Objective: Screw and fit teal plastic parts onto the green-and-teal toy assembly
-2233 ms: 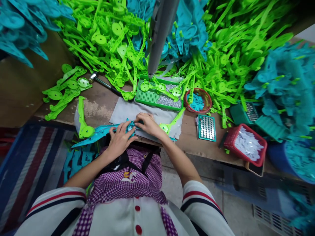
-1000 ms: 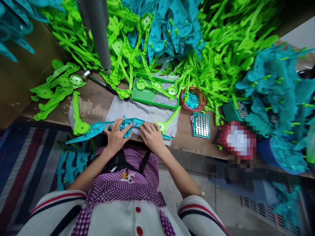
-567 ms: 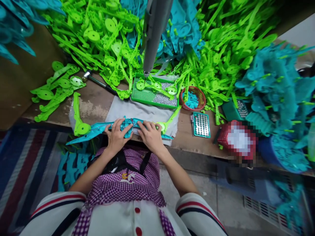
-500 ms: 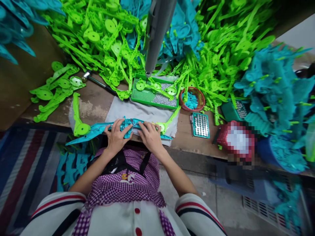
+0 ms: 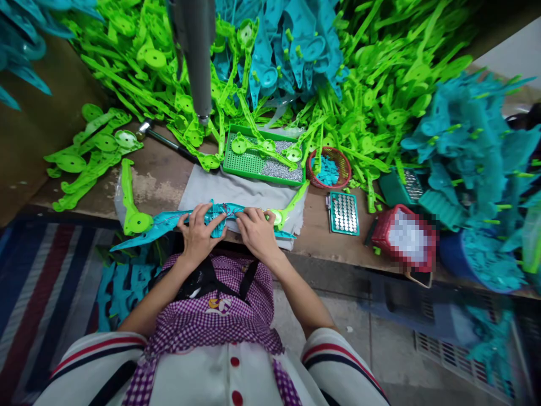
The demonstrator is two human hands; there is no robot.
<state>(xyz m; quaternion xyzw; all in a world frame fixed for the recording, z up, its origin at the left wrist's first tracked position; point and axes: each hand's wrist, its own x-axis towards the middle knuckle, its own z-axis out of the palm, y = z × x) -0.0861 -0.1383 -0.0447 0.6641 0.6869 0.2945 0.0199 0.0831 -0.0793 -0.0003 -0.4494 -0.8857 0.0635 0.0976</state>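
Both hands down at the bench's near edge: left hand (image 5: pixel 198 232) and right hand (image 5: pixel 256 232) press, fingers curled, on a teal plastic part (image 5: pixel 169 221) lying across a grey cloth (image 5: pixel 236 189). Behind, a green tray (image 5: pixel 249 165) on the worn wooden bench (image 5: pixel 163 180) (heaps of green pieces (image 5: pixel 380 96) beyond). A red basket (image 5: pixel 408 237) is blurred out.
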